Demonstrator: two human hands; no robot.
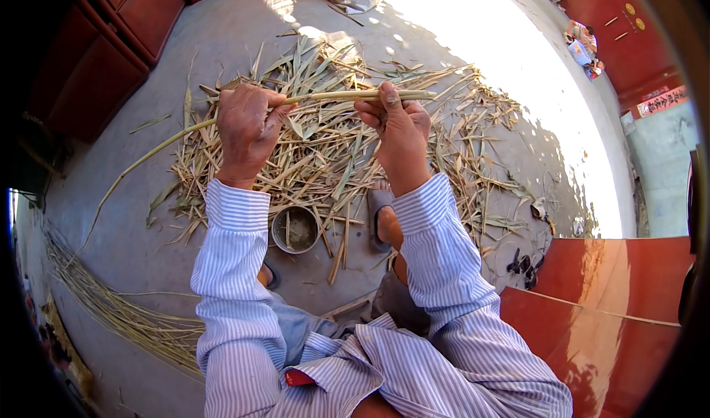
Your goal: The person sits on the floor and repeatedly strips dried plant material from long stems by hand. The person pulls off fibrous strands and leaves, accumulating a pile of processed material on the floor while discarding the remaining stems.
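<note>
A long, thin greenish-yellow stalk (333, 95) is stretched between my hands above a heap of dry stalk peelings (318, 159). My left hand (248, 131) is closed round it, and from there its thin end bends down to the lower left. Near the thick end, my right hand (398, 126) pinches the stalk between thumb and fingers, with a short piece sticking out to the right. Whether the right fingers also hold a small tool cannot be made out.
A round metal bowl (295, 229) with murky liquid and a stick in it stands between my feet. A bundle of long thin stalks (126, 316) lies at the lower left. Red panels (599, 307) are at the lower right; a person (583, 44) sits by a red door far right.
</note>
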